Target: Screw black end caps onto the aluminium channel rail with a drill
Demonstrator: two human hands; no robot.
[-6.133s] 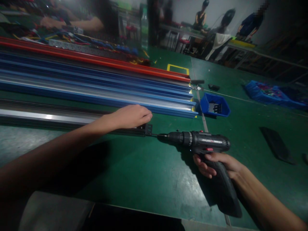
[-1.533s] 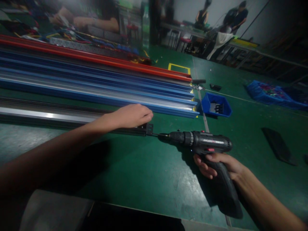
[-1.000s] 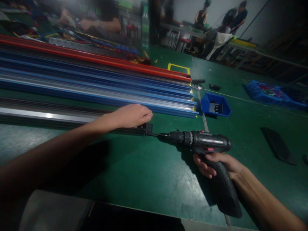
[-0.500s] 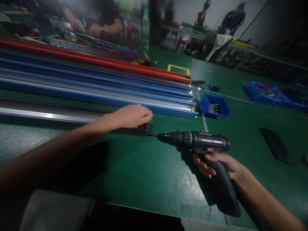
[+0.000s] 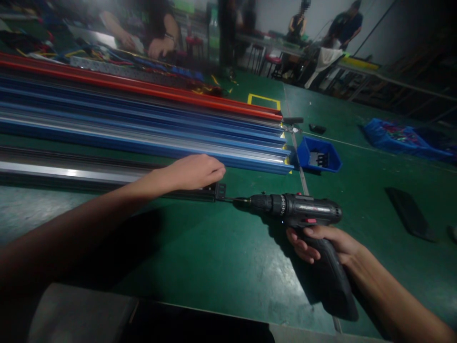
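My right hand [image 5: 321, 243] is wrapped round the grip of a black cordless drill [image 5: 303, 209], fingers at the trigger. Its long thin bit [image 5: 233, 200] points left and meets the small black end bracket [image 5: 221, 190] of a long black-and-silver metal profile [image 5: 100, 174]. Over the right end of that profile lies my left hand [image 5: 198, 172], closed, pressing down and gripping it. The undersides of the left fingers are hidden. The profile lies on the green tabletop [image 5: 200, 257].
Beyond the profile lie several blue profiles [image 5: 160, 138] and a red profile [image 5: 160, 90]. A blue bin [image 5: 319, 155] with black parts stands behind the drill. A flat black object [image 5: 410, 214] lies at right. Across the table a co-worker's hands [image 5: 160, 46] are near wires.
My hands, the drill and the profile stay practically in place. Across the table, the co-worker's hands have shifted to the right.
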